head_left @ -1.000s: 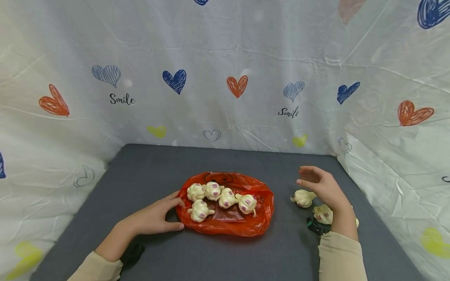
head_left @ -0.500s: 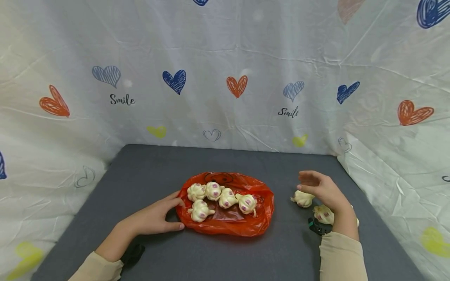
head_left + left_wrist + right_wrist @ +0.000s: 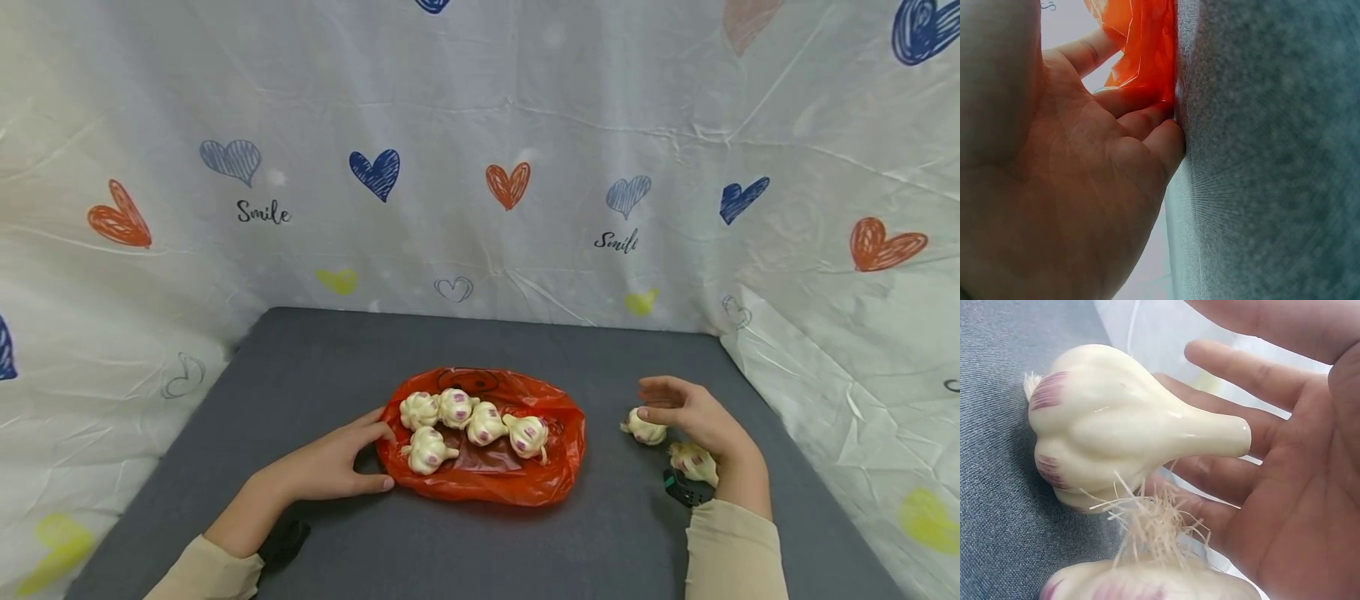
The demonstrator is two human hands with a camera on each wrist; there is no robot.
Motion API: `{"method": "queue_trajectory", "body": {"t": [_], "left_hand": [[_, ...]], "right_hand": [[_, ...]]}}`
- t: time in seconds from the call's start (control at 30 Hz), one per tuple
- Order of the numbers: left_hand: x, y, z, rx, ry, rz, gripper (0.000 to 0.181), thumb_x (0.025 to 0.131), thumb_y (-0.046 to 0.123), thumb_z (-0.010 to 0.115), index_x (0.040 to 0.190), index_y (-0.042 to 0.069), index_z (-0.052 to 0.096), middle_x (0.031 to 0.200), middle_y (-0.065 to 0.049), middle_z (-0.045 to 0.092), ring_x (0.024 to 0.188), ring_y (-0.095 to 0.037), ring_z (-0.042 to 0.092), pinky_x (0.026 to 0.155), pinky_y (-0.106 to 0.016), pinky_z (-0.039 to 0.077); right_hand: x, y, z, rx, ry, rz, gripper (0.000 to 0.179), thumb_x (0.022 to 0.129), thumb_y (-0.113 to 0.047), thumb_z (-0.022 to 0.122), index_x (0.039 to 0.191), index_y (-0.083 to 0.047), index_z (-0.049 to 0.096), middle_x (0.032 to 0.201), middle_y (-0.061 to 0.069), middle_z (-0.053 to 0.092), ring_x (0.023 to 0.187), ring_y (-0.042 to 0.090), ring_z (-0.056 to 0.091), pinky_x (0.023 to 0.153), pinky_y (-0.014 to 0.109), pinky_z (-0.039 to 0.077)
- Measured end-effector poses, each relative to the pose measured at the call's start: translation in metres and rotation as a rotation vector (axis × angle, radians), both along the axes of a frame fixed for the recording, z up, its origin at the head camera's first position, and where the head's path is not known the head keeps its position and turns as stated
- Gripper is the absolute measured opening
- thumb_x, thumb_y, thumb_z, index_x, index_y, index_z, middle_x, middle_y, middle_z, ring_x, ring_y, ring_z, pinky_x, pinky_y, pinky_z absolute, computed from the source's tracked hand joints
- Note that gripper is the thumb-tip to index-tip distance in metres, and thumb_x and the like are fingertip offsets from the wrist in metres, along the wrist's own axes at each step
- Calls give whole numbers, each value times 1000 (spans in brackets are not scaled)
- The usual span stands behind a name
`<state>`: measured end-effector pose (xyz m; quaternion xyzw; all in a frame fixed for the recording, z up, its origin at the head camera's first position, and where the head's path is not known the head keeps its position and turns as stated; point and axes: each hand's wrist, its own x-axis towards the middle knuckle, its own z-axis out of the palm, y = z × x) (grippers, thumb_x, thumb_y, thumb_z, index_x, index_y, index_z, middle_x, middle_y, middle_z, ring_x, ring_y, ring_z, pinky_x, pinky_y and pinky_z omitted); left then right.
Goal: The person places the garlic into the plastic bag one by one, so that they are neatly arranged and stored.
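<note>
My left hand (image 3: 341, 462) holds the left side of a red plastic bag (image 3: 480, 490), fingers at its rim and thumb at its near left side. Red plastic overlaps the fingers (image 3: 1138, 103) in the left wrist view. Several garlic bulbs (image 3: 485, 423) with purple streaks lie in the bag's open mouth. My right hand (image 3: 693, 412) hovers over the table's right side, fingers spread behind a garlic bulb (image 3: 647, 427). That bulb (image 3: 1104, 428) shows its stem toward the palm in the right wrist view. A second bulb (image 3: 693, 462) lies below the wrist.
The dark grey table (image 3: 337, 350) carries the bag at its middle and loose garlic at its right. A white curtain (image 3: 562, 208) printed with hearts stands behind and at both sides. A black wristband device (image 3: 686, 487) overlaps the second bulb.
My right hand has come down a little and toward me, closer to the loose garlic bulb. The left hand, the bag and the bulbs in it stay put.
</note>
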<state>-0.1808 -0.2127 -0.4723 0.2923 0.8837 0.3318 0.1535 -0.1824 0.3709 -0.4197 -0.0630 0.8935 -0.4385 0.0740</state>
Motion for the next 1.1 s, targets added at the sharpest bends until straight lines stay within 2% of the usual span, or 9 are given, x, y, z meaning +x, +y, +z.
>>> {"method": "queue_trajectory", "body": {"t": [0.4, 0.77, 0.93, 1.1], "left_hand": [[1, -1, 2, -1, 6, 5, 41, 95, 61, 81, 122, 35, 64, 176, -23, 26, 161, -48, 26, 120, -72, 33], [1, -1, 2, 0, 11, 4, 41, 95, 61, 81, 122, 35, 64, 176, -24, 27, 161, -49, 26, 120, -72, 33], [0, -1, 1, 4, 11, -1, 40, 95, 60, 81, 121, 36, 64, 176, -23, 26, 161, -49, 26, 120, -72, 33], [1, 0, 2, 11, 11, -10, 39, 95, 59, 81, 121, 36, 64, 176, -23, 26, 161, -48, 26, 120, -72, 33]], "right_hand": [[-1, 2, -1, 22, -26, 19, 75, 104, -35, 78, 162, -1, 46, 158, 26, 55, 145, 50, 49, 111, 65, 47], [-1, 1, -1, 112, -28, 36, 76, 101, -32, 81, 159, 3, 49, 156, 29, 53, 144, 50, 49, 107, 62, 50], [-2, 1, -4, 103, -58, 20, 76, 99, -32, 84, 159, 1, 51, 158, 28, 52, 145, 48, 48, 110, 61, 48], [0, 2, -7, 78, -78, 26, 76, 97, -26, 86, 158, 3, 51, 157, 31, 51, 139, 45, 52, 105, 53, 51]]}}
